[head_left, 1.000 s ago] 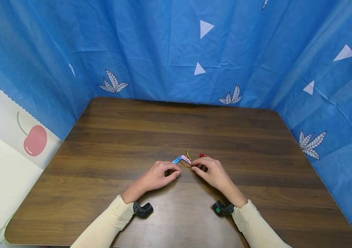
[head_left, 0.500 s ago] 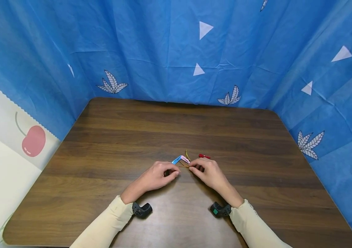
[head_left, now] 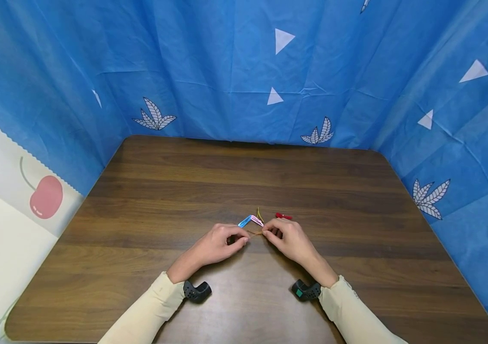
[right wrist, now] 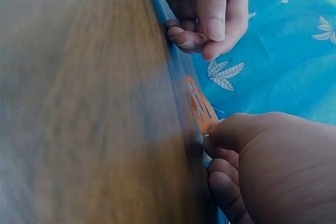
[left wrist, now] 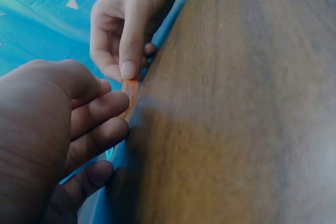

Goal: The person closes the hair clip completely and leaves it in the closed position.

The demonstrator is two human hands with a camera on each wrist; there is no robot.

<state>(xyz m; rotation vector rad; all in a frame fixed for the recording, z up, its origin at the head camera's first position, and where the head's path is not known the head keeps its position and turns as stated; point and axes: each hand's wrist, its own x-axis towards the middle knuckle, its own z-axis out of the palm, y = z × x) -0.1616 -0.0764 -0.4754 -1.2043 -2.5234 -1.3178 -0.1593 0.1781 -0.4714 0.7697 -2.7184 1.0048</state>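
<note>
My right hand (head_left: 292, 240) pinches one end of an orange snap hair clip (right wrist: 198, 103) between thumb and fingertips, low over the wooden table. The clip's slotted, rounded far end points toward my left hand (head_left: 220, 244). That hand stays just beside it with loosely curled fingers and nothing between them; in the right wrist view a small gap separates its fingertips from the clip. Just beyond the hands lie a blue clip (head_left: 244, 221) and a pink clip (head_left: 257, 220), end to end at an angle. A thin yellow clip (head_left: 259, 215) sits behind the pink one.
A red clip (head_left: 283, 216) lies behind my right hand. The brown wooden table (head_left: 175, 181) extends to blue curtains (head_left: 209, 71) at the back and right. A pale cloth with a cherry print (head_left: 46, 197) hangs at the left. Each wrist wears a black band.
The orange clip's two prongs stood spread apart earlier and now lie close together. My right hand has shifted slightly left, showing more of the red clip. My left hand has barely moved.
</note>
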